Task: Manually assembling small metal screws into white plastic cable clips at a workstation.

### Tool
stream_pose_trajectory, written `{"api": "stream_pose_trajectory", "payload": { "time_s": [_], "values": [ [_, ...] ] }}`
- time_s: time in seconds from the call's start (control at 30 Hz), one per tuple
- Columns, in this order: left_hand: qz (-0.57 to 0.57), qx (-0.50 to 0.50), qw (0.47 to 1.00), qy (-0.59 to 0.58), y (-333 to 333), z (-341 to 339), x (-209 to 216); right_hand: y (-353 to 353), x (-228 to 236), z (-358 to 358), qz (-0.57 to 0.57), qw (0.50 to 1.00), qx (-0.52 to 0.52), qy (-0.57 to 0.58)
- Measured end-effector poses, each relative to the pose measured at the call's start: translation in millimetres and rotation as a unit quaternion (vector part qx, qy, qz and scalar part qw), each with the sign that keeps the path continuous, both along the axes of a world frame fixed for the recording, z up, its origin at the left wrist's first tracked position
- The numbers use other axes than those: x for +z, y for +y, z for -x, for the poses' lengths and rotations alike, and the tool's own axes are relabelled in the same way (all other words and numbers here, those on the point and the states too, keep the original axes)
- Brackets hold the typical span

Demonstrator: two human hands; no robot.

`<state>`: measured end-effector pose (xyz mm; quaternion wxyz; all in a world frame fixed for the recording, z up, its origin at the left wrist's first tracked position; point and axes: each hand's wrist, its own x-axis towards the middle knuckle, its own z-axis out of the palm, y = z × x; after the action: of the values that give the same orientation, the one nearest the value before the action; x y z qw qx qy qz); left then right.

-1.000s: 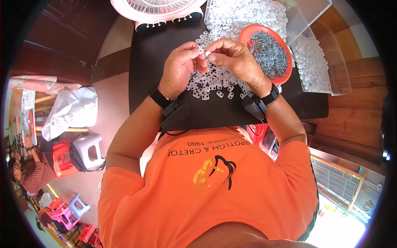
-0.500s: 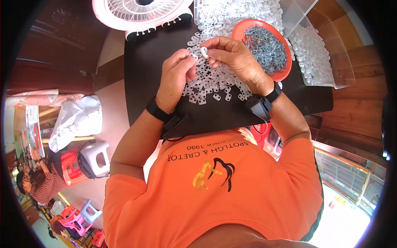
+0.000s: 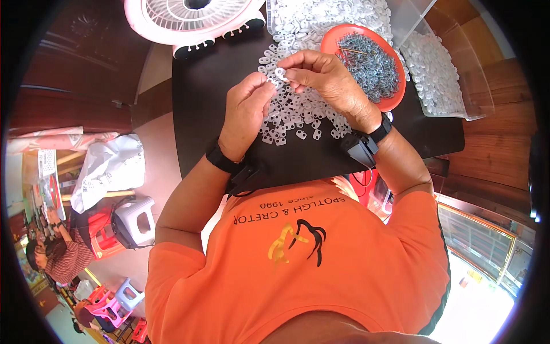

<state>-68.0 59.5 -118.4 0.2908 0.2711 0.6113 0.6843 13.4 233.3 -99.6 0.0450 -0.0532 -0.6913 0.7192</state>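
Observation:
Between the thumb and fingers of my right hand point(image 3: 326, 80) is a small white oval plastic piece point(image 3: 281, 73) with a hole in it. My left hand point(image 3: 243, 112) is closed in a pinch just left of it; a bit of white plastic shows at its fingertips, partly hidden. Below both hands spreads a loose pile of similar white plastic pieces point(image 3: 295, 109), flat and with holes. Close to my right hand, an orange-red plate point(image 3: 392, 103) holds a heap of small silvery metal pieces point(image 3: 366, 66) with a thin yellowish stick on top.
A clear bin point(image 3: 478, 112) of white pieces stands at the right of the dark table point(image 3: 200, 109), with another heap of white pieces point(image 3: 332, 14) at the back. A pink-and-white fan point(image 3: 166, 35) sits at the far left. Stools point(image 3: 134, 221) and people are off to the left.
My left hand has rolled slightly, so the white piece at its fingertips shows less. The white piece in my right hand has tilted and sits slightly further left.

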Motion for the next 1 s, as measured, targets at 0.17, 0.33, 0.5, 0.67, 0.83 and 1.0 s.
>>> {"api": "stream_pose_trajectory", "payload": {
  "time_s": [0.17, 0.33, 0.5, 0.67, 0.83, 1.0],
  "values": [
    [0.005, 0.011, 1.000, -0.012, 1, 0, -1, -2, 2, -1, -0.023, 1.000, -0.017, -0.003],
    [0.012, 0.020, 1.000, -0.010, 2, -1, 0, -4, 4, -1, -0.023, 0.999, -0.021, 0.013],
    [0.009, 0.016, 1.000, -0.013, 2, -1, 0, -4, 2, -1, -0.027, 0.999, -0.027, 0.017],
    [0.009, 0.011, 1.000, -0.012, 2, -1, -1, -4, 2, -1, -0.038, 0.999, -0.017, 0.014],
    [0.016, 0.013, 1.000, -0.004, 2, -2, 0, -7, 0, -1, -0.051, 0.998, -0.024, 0.017],
    [0.018, 0.019, 1.000, 0.015, 2, -3, -2, -12, -2, -1, -0.063, 0.997, -0.021, 0.039]
  ]
}}
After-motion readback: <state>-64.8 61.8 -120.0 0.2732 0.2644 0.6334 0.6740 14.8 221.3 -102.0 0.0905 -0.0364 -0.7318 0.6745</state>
